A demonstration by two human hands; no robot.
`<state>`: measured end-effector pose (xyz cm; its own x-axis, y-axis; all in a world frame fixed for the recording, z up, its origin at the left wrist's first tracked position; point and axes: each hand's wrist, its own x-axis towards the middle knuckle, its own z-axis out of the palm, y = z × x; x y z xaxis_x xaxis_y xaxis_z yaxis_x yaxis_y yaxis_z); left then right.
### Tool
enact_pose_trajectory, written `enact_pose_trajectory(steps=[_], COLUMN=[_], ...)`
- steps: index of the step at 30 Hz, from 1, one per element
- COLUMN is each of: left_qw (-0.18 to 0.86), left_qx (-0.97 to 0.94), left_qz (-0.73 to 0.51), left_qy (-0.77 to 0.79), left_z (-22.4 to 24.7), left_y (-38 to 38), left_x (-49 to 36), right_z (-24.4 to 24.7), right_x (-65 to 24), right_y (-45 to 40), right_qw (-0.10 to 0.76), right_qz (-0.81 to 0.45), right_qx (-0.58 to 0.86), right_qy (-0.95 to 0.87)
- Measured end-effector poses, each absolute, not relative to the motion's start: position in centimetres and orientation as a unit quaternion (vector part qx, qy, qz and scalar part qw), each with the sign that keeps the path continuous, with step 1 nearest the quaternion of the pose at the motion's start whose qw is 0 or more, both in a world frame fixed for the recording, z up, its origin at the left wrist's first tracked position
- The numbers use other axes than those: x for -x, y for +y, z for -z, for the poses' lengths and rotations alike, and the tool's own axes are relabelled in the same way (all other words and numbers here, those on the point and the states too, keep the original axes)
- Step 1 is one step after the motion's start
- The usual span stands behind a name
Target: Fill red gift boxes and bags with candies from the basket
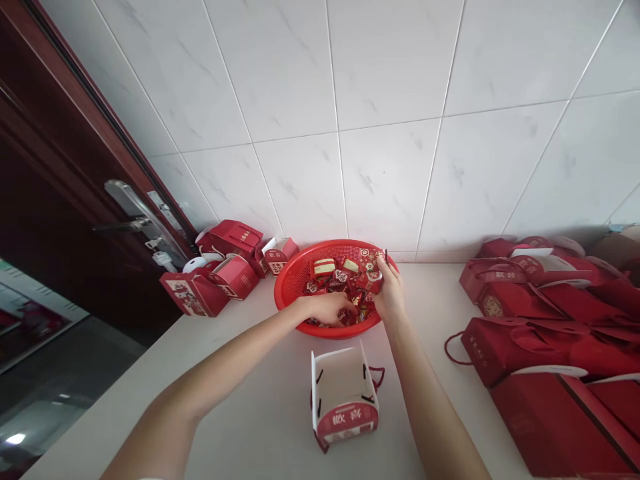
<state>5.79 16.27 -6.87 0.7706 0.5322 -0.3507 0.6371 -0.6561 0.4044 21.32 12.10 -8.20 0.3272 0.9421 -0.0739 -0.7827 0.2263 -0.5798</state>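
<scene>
A red plastic basket [286,283] stands against the wall, holding a mix of wrapped candies [341,275] and a few pale packaged pieces. Down among the candies, my left hand [327,308] is closed with its fingers curled; what it grips, if anything, is hidden. At the basket's right rim, my right hand [390,290] is closed around red patterned candy packets [371,263]. In front of the basket sits a red-and-white gift box [347,420], its top open and its white inside showing, with a dark red cord at its side.
Several red gift boxes [235,277] cluster at the left by the wall. Many more red boxes [530,360] with cord handles stand in rows at the right. A white table [240,427] lies under everything; a dark door [75,167] with a metal handle is at the left.
</scene>
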Motion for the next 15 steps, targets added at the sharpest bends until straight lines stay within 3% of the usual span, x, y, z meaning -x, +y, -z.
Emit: enact_pose_trajectory(steps=[6,15], left_qw=[0.083,0.069], left_qx=[-0.917,-0.874], left_qz=[0.177,0.158], left_qy=[0.347,0.454], left_z=[7.5,6.0], left_y=[15.1,17.5], left_x=[-7.3,-4.2], right_z=[8.0,8.0], right_x=[-21.3,-21.3], right_y=[12.0,11.8], right_qw=[0.771,0.761], right_qz=[-0.559,-0.564], right_qx=[0.268,0.279], right_qy=[-0.145,-0.155])
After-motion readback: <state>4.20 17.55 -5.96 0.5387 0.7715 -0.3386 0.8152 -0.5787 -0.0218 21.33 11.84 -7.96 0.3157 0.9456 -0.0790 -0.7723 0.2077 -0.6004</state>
